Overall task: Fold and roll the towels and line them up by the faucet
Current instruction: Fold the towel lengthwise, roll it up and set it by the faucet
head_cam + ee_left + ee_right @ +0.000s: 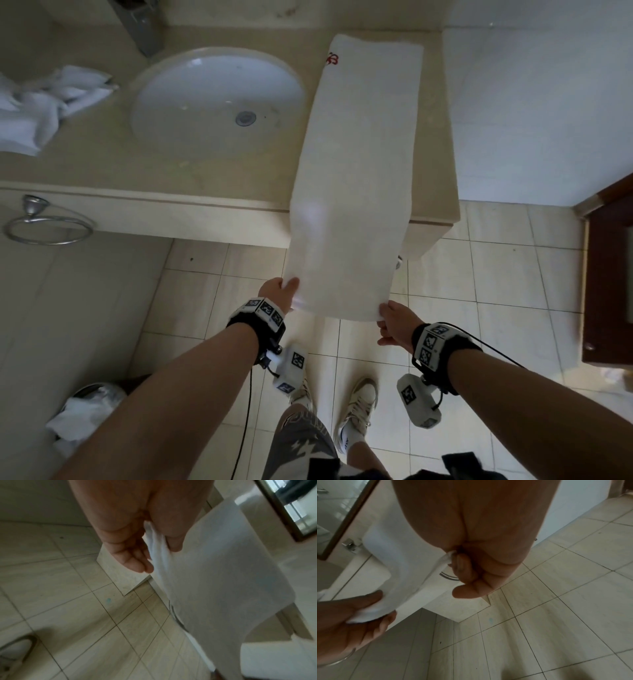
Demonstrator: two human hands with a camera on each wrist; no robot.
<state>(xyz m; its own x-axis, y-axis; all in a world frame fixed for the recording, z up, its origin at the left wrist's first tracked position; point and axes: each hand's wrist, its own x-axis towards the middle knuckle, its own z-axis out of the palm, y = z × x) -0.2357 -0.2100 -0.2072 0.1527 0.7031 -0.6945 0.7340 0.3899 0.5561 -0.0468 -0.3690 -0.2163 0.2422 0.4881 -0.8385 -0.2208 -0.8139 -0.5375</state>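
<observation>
A long white towel folded into a narrow strip lies on the counter right of the sink, with a red mark at its far end. Its near part hangs out past the counter's front edge. My left hand pinches the near left corner of the towel between thumb and fingers. My right hand grips the near right corner, and the towel runs from it to the left hand. The faucet stands behind the sink.
A crumpled heap of white towels lies on the counter left of the oval sink. A towel ring hangs on the counter's front. A bin stands on the tiled floor at lower left, a dark wooden door frame at right.
</observation>
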